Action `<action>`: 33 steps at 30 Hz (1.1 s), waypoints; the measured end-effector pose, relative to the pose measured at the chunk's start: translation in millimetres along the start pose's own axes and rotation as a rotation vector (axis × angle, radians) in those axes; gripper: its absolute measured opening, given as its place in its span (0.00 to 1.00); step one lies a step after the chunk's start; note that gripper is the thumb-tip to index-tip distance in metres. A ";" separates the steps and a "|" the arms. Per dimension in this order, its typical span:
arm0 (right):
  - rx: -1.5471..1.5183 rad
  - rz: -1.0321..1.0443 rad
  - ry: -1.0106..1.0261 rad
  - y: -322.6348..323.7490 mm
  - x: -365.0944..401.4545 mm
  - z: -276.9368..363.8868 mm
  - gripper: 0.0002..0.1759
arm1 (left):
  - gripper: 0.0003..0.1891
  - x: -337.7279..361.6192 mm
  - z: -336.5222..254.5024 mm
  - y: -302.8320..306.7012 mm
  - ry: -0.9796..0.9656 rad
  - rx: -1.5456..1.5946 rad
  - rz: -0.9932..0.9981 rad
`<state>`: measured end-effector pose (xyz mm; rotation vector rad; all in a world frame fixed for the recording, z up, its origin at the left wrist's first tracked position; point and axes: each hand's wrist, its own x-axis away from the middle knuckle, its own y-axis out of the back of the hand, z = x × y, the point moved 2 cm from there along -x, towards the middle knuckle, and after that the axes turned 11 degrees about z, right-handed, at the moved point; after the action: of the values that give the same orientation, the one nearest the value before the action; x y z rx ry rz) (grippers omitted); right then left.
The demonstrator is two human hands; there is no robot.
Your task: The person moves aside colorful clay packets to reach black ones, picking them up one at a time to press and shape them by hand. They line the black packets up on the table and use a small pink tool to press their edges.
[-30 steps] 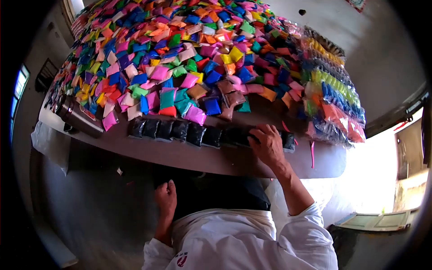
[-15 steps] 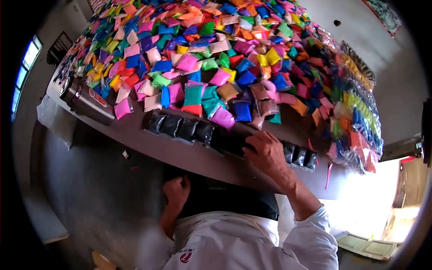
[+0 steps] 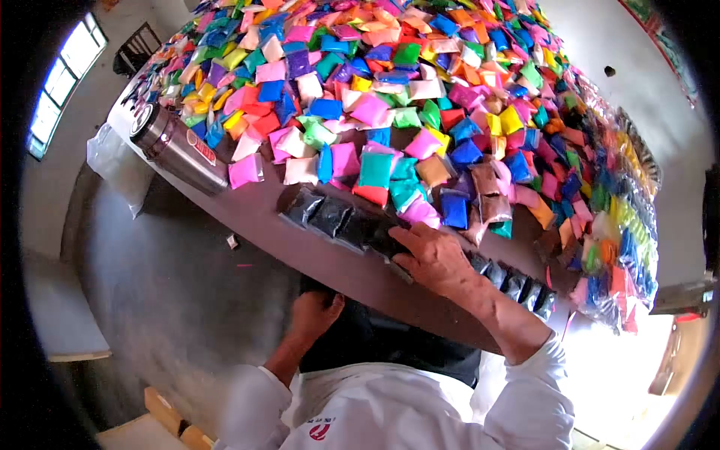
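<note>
My right hand point(image 3: 439, 259) reaches over the table edge, thumb and fingers closed on the right end of a row of black packets point(image 3: 328, 217). The packet under its fingertips is partly hidden. Beyond my wrist lies a second row of shiny black packets point(image 3: 517, 287), side by side. My left hand point(image 3: 316, 313) is curled closed above my lap, just off the table's near edge, and no object shows in it. Close behind the black row are a pink packet point(image 3: 245, 172), a teal packet point(image 3: 375, 169) and brown packets point(image 3: 494, 208).
A large heap of colourful packets point(image 3: 360, 75) covers the back of the brown table point(image 3: 262, 221). A steel flask point(image 3: 176, 146) lies at the left edge, with a clear plastic bag point(image 3: 120, 169) hanging beside it. Bundled clear bags point(image 3: 611, 247) of coloured packets line the right side.
The view has swung, so the table appears farther right. My right hand has moved left along the black packets. My left hand stays curled near my lap.
</note>
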<state>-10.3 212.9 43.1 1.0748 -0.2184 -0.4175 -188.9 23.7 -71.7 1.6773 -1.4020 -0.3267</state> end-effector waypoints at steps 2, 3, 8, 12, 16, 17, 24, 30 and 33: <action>0.015 0.049 -0.021 5.8 -0.7 4.5 0.24 | 0.18 -3.3 16.1 -16.1 0.019 0.058 0.061; 0.031 0.097 -0.051 8.6 -1.7 7.5 0.25 | 0.18 -5.6 19.3 -19.4 0.018 0.056 0.048; 0.055 0.030 0.018 10.2 -24.3 24.3 0.20 | 0.19 -9.0 21.1 -26.0 -0.092 0.004 -0.032; 0.031 -0.003 0.110 -0.1 -49.6 35.5 0.16 | 0.18 -12.2 19.6 -27.6 -0.209 0.093 -0.038; 0.210 0.201 0.146 -12.7 -65.4 32.7 0.12 | 0.18 -2.5 3.2 -8.4 -0.159 0.035 -0.087; 0.212 0.199 0.146 -13.5 -66.0 29.8 0.12 | 0.19 -1.6 1.2 -6.6 -0.132 -0.051 -0.078; 0.197 -0.036 0.199 9.3 -100.3 29.1 0.06 | 0.21 1.3 0.7 -14.6 -0.206 -0.200 -0.222; 0.261 -0.268 0.116 28.8 -124.6 -6.7 0.09 | 0.20 1.7 6.8 -25.4 -0.244 -0.256 -0.277; 0.250 -0.307 0.071 29.3 -137.8 -35.5 0.09 | 0.19 2.1 7.9 -26.0 -0.156 -0.279 -0.228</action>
<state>-114.8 313.1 56.4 1.3739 -0.0416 -0.6384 -176.7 17.0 -95.2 1.6058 -1.2118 -0.7612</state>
